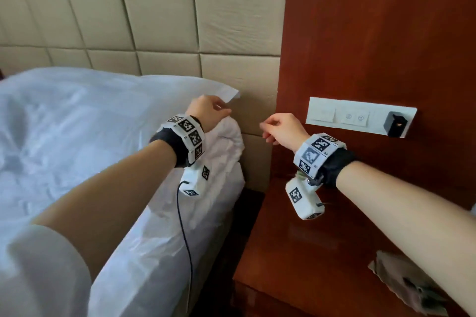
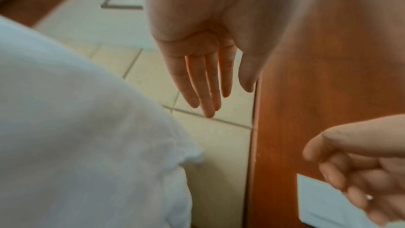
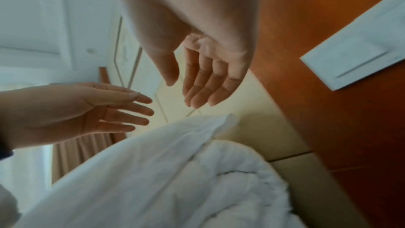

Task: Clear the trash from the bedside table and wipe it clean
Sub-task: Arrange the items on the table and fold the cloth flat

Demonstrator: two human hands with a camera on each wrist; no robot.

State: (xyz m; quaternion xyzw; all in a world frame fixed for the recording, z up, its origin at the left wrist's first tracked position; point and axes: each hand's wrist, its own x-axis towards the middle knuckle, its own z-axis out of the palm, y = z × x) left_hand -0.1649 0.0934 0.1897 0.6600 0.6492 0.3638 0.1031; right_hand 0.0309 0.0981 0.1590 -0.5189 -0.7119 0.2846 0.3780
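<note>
The bedside table is dark red wood and stands right of the bed. Crumpled pale trash lies at its near right corner, partly under my right forearm. Both hands are raised in front of the headboard and hold nothing. My left hand hovers over the corner of the white pillow; the left wrist view shows its fingers straight. My right hand hangs above the far left of the table, its fingers relaxed and apart from the thumb. No cloth shows in either hand.
A white switch panel with a black charger plugged in sits on the red wood wall panel. The bed with white bedding fills the left, below a beige padded headboard. A dark gap separates mattress and table.
</note>
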